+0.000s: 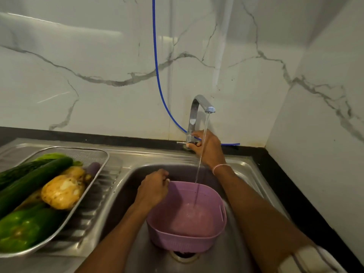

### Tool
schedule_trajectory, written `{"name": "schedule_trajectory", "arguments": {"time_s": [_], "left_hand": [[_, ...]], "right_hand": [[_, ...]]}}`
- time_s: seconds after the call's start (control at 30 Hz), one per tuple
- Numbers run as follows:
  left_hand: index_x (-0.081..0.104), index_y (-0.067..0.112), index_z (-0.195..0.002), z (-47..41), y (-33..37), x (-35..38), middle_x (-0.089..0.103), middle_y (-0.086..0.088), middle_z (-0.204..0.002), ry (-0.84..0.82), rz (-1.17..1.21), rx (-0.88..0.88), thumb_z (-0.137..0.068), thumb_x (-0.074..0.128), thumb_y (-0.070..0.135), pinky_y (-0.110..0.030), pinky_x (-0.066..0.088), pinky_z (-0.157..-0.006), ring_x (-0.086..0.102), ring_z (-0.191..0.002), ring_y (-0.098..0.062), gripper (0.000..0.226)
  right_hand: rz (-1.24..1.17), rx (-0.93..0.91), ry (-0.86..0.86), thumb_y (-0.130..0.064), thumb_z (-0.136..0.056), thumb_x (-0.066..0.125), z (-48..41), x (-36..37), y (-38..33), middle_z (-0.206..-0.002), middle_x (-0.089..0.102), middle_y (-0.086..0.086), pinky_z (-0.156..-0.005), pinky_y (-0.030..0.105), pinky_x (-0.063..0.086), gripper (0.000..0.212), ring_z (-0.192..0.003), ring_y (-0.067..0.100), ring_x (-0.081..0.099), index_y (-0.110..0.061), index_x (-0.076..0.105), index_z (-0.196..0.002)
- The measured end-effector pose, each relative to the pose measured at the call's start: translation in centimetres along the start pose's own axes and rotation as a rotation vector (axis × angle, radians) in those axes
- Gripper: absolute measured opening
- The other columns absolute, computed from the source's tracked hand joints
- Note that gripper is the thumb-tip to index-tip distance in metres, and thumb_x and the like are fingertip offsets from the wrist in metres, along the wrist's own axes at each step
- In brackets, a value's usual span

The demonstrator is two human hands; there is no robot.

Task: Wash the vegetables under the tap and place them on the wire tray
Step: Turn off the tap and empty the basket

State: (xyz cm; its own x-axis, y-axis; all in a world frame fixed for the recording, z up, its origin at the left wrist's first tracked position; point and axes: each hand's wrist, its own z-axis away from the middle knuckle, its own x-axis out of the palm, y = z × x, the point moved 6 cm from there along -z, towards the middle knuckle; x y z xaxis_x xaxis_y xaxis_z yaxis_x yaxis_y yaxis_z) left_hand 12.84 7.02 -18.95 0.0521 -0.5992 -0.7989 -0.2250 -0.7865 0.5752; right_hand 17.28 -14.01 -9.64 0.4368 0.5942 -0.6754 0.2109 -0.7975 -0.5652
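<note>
sink (244,170): brushed steel | basket (208,241): matt plastic (perforated) | wall (98,56): glossy marble

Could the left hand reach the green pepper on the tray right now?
Probably yes, once the left hand lets go of the basket: the green pepper lies uncovered in the tray on that side, nothing between.

Water from the tap (199,107) pours into a pink basket (187,233).

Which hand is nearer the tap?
Right. The right hand grips the tap at its base; the left hand is apart from it, lower down, gripping the basket rim.
</note>
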Motion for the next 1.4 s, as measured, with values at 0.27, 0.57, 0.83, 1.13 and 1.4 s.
{"name": "schedule_trajectory", "arguments": {"time_s": [0.27, 0.57, 0.83, 1.13, 1.4], "left_hand": [[0.061, 0.022, -0.135, -0.1, 0.1, 0.6, 0.066, -0.002, -0.133, 0.007, 0.056, 0.01, -0.101, 0.062, 0.031, -0.041, 0.052, -0.102, 0.063, -0.121, -0.024, 0.036], [0.062, 0.024, -0.132, -0.3, -0.1, 0.6, 0.067, -0.001, -0.131, 0.008, 0.057, 0.013, -0.099, 0.063, 0.032, -0.042, 0.053, -0.1, 0.064, -0.118, -0.023, 0.034], [0.062, 0.025, -0.132, -0.2, -0.1, 0.7, 0.066, -0.002, -0.131, -0.005, 0.051, 0.016, -0.099, 0.062, 0.032, -0.043, 0.054, -0.1, 0.064, -0.117, -0.025, 0.034], [0.061, 0.023, -0.133, 0.2, -0.9, 0.1, 0.062, -0.004, -0.134, -0.03, -0.069, -0.059, -0.096, 0.06, 0.028, -0.046, 0.053, -0.099, 0.061, -0.121, -0.029, 0.038], [0.064, 0.01, -0.125, 1.8, -3.7, 0.1, 0.066, -0.013, -0.128, -0.256, -0.351, -0.271, -0.093, 0.053, 0.016, -0.04, 0.055, -0.091, 0.065, -0.117, -0.034, 0.035]], "right_hand": [[0.679, -0.296, -0.164, -0.042, -0.105, 0.059, -3.2, 4.0, -1.4, -0.128, 0.064, 0.017, -0.093, 0.038, 0.061, 0.045, -0.101, 0.029, 0.071, -0.005, 0.059, -0.13], [0.016, 0.197, 0.142, -0.034, -0.098, 0.072, -1.1, 1.5, 0.3, -0.092, 0.075, 0.011, -0.085, 0.031, 0.059, 0.033, -0.081, 0.02, 0.068, -0.001, 0.077, -0.101], [-0.257, 0.318, -0.254, -0.021, -0.102, 0.068, 2.2, 0.6, 1.5, -0.101, 0.075, 0.004, -0.077, 0.029, 0.065, 0.031, -0.08, 0.018, 0.076, -0.013, 0.071, -0.131], [0.167, 0.463, -0.597, -0.021, -0.099, 0.071, 9.7, -1.1, 3.0, -0.108, 0.073, 0.008, -0.082, 0.031, 0.062, 0.021, -0.083, 0.015, 0.069, -0.012, 0.07, -0.119], [0.569, 0.487, -0.706, -0.007, -0.098, 0.063, 15.1, 0.9, 5.3, -0.141, 0.065, 0.016, -0.104, 0.036, 0.052, 0.041, -0.129, 0.032, 0.064, -0.003, 0.062, -0.139]]}}
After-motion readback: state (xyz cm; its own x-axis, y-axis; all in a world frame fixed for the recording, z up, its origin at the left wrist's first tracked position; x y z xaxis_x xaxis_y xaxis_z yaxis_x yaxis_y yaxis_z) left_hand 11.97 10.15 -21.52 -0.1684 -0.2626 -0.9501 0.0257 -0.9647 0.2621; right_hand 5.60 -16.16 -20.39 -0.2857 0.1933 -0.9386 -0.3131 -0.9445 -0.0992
